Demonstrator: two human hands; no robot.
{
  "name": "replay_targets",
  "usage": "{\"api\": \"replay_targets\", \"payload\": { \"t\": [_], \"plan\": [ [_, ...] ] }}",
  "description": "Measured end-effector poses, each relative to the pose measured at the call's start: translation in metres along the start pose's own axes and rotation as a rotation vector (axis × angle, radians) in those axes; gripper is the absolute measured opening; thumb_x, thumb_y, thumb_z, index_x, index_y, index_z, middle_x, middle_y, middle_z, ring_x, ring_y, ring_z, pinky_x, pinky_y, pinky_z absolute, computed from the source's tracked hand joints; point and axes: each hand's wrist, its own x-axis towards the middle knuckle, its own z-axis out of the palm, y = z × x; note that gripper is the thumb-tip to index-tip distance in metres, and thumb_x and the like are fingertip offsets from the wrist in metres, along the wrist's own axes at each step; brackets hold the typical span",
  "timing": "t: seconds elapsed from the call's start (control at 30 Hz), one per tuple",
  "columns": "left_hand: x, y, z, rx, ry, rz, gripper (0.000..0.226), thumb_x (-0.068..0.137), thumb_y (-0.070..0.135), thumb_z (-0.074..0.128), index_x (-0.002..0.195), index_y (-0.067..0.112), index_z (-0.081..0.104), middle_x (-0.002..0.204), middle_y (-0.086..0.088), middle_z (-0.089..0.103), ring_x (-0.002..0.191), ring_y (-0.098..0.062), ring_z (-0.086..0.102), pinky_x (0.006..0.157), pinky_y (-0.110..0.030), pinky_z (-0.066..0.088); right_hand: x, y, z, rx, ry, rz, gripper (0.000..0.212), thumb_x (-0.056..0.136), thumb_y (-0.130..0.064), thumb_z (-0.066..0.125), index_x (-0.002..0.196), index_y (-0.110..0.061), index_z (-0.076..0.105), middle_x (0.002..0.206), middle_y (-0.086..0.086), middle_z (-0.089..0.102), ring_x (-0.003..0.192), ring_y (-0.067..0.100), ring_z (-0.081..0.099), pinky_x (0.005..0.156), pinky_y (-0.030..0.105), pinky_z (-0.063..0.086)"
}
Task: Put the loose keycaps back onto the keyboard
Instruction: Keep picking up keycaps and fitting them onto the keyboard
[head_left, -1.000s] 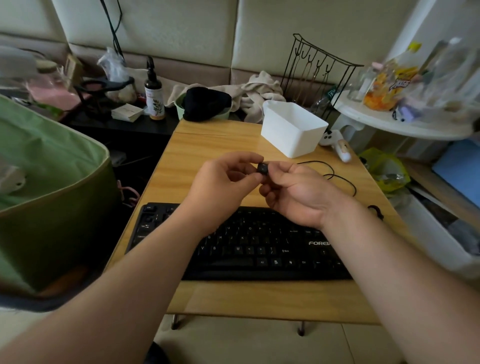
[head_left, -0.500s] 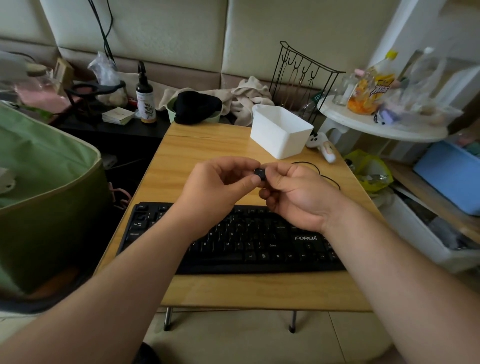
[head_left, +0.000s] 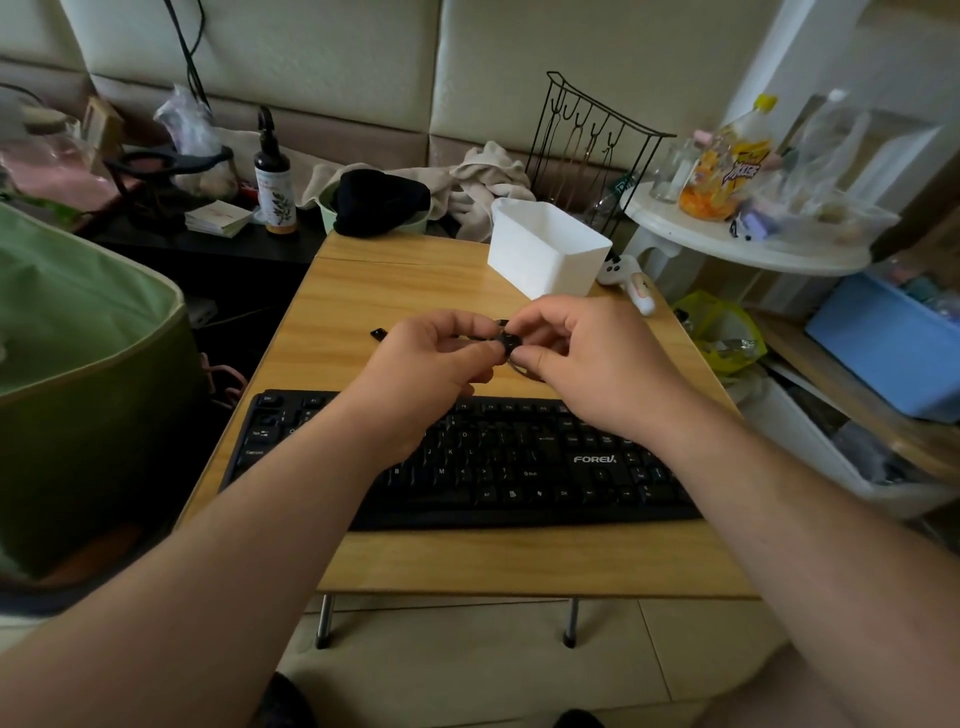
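Keycap (head_left: 508, 344), small and black, being pinched between both hands above the keyboard (head_left: 519, 462).
Left hand (head_left: 431, 374) and right hand (head_left: 587, 364) curling fingertips onto it; another keycap (head_left: 378, 333) lying on the worktop (head_left: 415, 291); white bin (head_left: 545, 249) sitting behind, contents hidden.

both hands (head_left: 431, 358) pinching keycap (head_left: 508, 344), keyboard (head_left: 519, 462) below

2 bare forearms (head_left: 249, 525), no sleeves, unadorned.

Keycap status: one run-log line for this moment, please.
phase: keycap pinched between left hand and right hand | above keyboard | spare keycap on table
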Motion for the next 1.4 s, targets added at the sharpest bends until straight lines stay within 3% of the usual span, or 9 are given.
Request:
{"api": "replay_targets", "payload": {
  "t": [0.1, 0.23, 0.33, 0.43, 0.73, 0.9, 1.03, 1.23, 1.4],
  "plan": [
    [0.0, 0.0, 0.0, 0.053, -0.009, -0.006, 0.008, 0.096, 0.014, 0.072, 0.103, 0.017, 0.073, 0.086, 0.002, 0.077, 0.079, -0.011, 0.065, 0.073, -0.029, 0.05, -0.003, 0.0, 0.001, -0.058, 0.014, -0.029, 0.019, 0.089, -0.024, 0.08, 0.106, -0.032, 0.076, 0.089, -0.016, 0.07, 0.081, 0.0, 0.065, 0.071, 0.013, 0.051],
    [-0.002, -0.002, -0.001, 0.22, -0.016, -0.007, 0.008, 0.094, 0.02, 0.076, 0.102, 0.021, 0.075, 0.089, 0.004, 0.079, 0.072, -0.006, 0.066, 0.07, -0.027, 0.051, -0.005, -0.001, 0.0, -0.201, -0.083, -0.063, 0.016, 0.089, -0.029, 0.079, 0.104, -0.031, 0.076, 0.085, -0.016, 0.069, 0.079, 0.002, 0.065, 0.074, 0.024, 0.056],
    [-0.004, -0.002, -0.01, 0.641, -0.032, 0.106, 0.012, 0.096, 0.029, 0.072, 0.104, 0.036, 0.074, 0.094, 0.015, 0.075, 0.075, 0.004, 0.065, 0.064, -0.013, 0.049, -0.002, 0.006, -0.002, -0.202, -0.171, -0.006, 0.015, 0.088, -0.03, 0.08, 0.103, -0.031, 0.076, 0.085, -0.016, 0.07, 0.08, 0.001, 0.066, 0.073, 0.023, 0.055],
    [-0.004, -0.002, -0.021, 0.956, -0.034, 0.172, 0.021, 0.099, 0.03, 0.066, 0.116, 0.041, 0.07, 0.108, 0.023, 0.068, 0.093, 0.004, 0.059, 0.075, -0.015, 0.047, -0.001, 0.019, 0.001, -0.212, -0.231, 0.085, 0.016, 0.088, -0.034, 0.08, 0.103, -0.033, 0.074, 0.088, -0.017, 0.068, 0.08, -0.003, 0.063, 0.063, 0.012, 0.044],
    [-0.002, -0.006, -0.03, 1.008, -0.037, 0.162, 0.021, 0.101, 0.03, 0.063, 0.117, 0.04, 0.072, 0.115, 0.019, 0.066, 0.098, -0.001, 0.055, 0.07, -0.01, 0.035, 0.004, 0.043, 0.003, -0.194, -0.295, 0.205, 0.014, 0.09, -0.032, 0.079, 0.103, -0.033, 0.073, 0.088, -0.014, 0.069, 0.082, 0.004, 0.064, 0.066, 0.022, 0.044],
    [-0.004, -0.005, -0.032, 1.042, -0.069, 0.146, 0.023, 0.102, 0.026, 0.061, 0.114, 0.04, 0.075, 0.125, 0.015, 0.069, 0.097, 0.002, 0.054, 0.086, -0.017, 0.041, 0.006, 0.048, -0.008, -0.169, -0.247, 0.238, 0.012, 0.091, -0.027, 0.078, 0.101, -0.031, 0.074, 0.09, -0.009, 0.068, 0.085, 0.009, 0.065, 0.072, 0.027, 0.051],
    [-0.002, -0.005, -0.031, 1.069, -0.078, 0.122, 0.023, 0.102, 0.025, 0.061, 0.111, 0.039, 0.076, 0.125, 0.016, 0.069, 0.088, 0.001, 0.062, 0.07, -0.007, 0.038, 0.004, 0.04, 0.003, -0.175, -0.29, 0.205, 0.014, 0.09, -0.03, 0.079, 0.103, -0.032, 0.073, 0.09, -0.01, 0.069, 0.085, 0.008, 0.064, 0.069, 0.024, 0.048],
    [-0.001, -0.007, -0.029, 1.081, -0.046, 0.128, 0.019, 0.098, 0.029, 0.064, 0.109, 0.039, 0.075, 0.1, 0.019, 0.07, 0.099, -0.006, 0.061, 0.095, -0.032, 0.052, 0.005, 0.014, 0.031, -0.208, -0.4, 0.082, 0.016, 0.092, -0.032, 0.077, 0.107, -0.032, 0.074, 0.095, -0.016, 0.067, 0.088, 0.001, 0.061, 0.073, 0.024, 0.047],
    [0.002, -0.008, -0.041, 1.106, 0.017, 0.102, 0.026, 0.1, 0.022, 0.06, 0.11, 0.043, 0.073, 0.11, 0.016, 0.068, 0.111, -0.012, 0.057, 0.098, -0.037, 0.052, 0.013, 0.007, 0.032, -0.28, -0.483, 0.084, 0.017, 0.093, -0.033, 0.075, 0.109, -0.032, 0.075, 0.105, -0.011, 0.067, 0.097, 0.01, 0.062, 0.082, 0.029, 0.05]
  ]
}}
